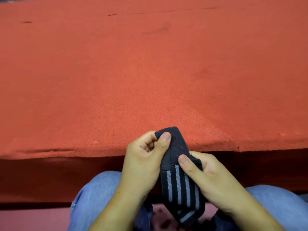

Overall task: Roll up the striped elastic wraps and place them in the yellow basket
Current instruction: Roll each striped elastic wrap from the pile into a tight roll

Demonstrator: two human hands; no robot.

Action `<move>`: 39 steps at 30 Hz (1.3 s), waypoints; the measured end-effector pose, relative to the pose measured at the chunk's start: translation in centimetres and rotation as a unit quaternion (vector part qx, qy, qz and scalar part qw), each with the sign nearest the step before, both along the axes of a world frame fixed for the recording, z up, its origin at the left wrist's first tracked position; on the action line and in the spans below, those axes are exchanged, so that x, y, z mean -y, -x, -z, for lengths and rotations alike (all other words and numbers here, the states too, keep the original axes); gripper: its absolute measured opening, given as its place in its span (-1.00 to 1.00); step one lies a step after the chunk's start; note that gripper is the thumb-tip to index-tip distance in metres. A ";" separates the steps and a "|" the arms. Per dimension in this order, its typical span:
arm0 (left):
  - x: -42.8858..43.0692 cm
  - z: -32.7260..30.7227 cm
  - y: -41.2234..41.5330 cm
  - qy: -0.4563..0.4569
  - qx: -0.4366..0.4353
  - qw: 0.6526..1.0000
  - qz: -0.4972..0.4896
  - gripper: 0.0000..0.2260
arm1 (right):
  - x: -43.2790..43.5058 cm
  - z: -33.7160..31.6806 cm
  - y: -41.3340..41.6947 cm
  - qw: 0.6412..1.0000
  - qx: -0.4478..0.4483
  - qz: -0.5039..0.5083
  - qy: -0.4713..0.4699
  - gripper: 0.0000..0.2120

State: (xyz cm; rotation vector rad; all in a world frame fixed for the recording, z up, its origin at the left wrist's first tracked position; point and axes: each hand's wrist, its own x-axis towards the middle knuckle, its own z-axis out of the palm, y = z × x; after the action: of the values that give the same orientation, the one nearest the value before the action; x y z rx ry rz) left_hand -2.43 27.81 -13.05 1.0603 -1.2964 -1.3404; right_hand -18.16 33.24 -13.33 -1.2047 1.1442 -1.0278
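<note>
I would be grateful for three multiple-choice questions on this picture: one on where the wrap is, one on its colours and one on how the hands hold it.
1. Where is the striped wrap?
A) held by the left hand and right hand at the near edge of the red table
B) lying flat in the middle of the table
C) inside a basket

2. What colours is it?
A) yellow with red stripes
B) black with grey stripes
C) plain white

3. How do the hands stand?
A) both lie open on the table
B) only the right grips the wrap
C) both grip the wrap

Key:
1 A: the wrap is in both hands above the jeans, and its top end overlaps the table edge.
2 B: grey stripes run along the black band.
3 C: each thumb presses the wrap against curled fingers.
</note>
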 end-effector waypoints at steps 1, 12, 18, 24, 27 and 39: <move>0.0 0.0 -0.1 0.010 0.007 1.000 -0.008 -0.71 | 0.0 0.0 0.0 1.000 -0.002 -0.001 -0.001 -0.77; 0.1 -0.1 0.4 -0.010 -0.064 0.997 0.033 -0.82 | 0.0 0.8 0.4 0.996 0.011 0.086 0.024 -0.65; 0.1 0.1 0.3 0.019 -0.047 0.999 -0.020 -0.90 | 0.1 1.4 0.4 0.995 0.014 0.094 0.011 -0.40; 0.3 0.2 0.3 -0.007 -0.060 0.998 -0.008 -0.89 | 0.1 1.4 0.2 0.996 0.048 0.075 -0.007 -0.46; 0.3 0.0 0.3 0.004 -0.068 0.998 -0.015 -0.84 | 0.0 1.3 0.2 0.995 0.054 0.079 -0.011 -0.48; 0.3 0.3 0.0 0.021 -0.046 0.998 0.041 -0.81 | 0.0 1.2 0.3 0.993 0.042 0.113 -0.012 -0.49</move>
State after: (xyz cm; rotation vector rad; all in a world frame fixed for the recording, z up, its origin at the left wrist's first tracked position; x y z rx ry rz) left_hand -2.40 27.54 -13.35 0.9143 -1.3056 -1.4005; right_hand -18.49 33.24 -14.58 -1.0185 1.2431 -1.2206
